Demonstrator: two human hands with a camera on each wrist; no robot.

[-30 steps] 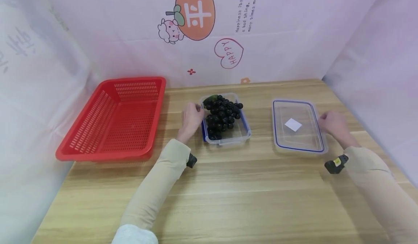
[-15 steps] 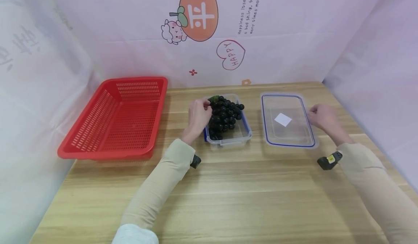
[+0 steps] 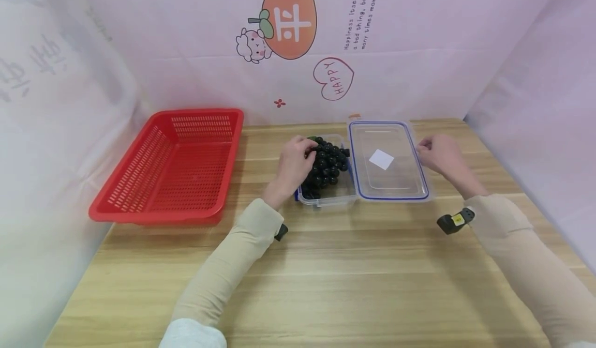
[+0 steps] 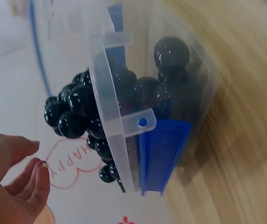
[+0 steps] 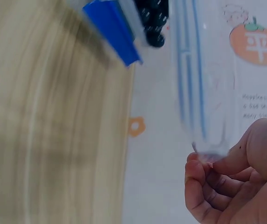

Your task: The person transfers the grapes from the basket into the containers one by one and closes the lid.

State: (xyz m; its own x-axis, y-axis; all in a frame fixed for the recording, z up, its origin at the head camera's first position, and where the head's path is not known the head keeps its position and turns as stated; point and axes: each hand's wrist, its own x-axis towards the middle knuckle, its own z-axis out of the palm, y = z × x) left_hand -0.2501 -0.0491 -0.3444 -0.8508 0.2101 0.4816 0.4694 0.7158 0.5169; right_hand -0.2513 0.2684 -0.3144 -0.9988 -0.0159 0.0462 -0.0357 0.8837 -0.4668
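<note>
A bunch of dark grapes (image 3: 328, 168) lies in a clear plastic container (image 3: 332, 201), heaped above its rim in the left wrist view. Blue clips, such as this latch (image 4: 163, 154), hang at the container's sides. My left hand (image 3: 293, 168) hovers over the container's left side, close by the grapes; a gap shows between thumb and fingers, with nothing held. Between thumb and fingers, my right hand (image 3: 442, 155) pinches the right edge of a clear lid (image 3: 396, 180) with a blue seal. Raised off the table, that lid overlaps the container's right edge in the head view.
To the left stands a red perforated basket (image 3: 186, 216) with nothing in it. The wooden table (image 3: 326, 286) ends at a printed white cloth (image 3: 419, 79) behind, and more cloth hangs along both sides.
My right hand has carried the lid leftward and away from me, up to the container. My left hand has shifted right, from the container's left rim to over the grapes.
</note>
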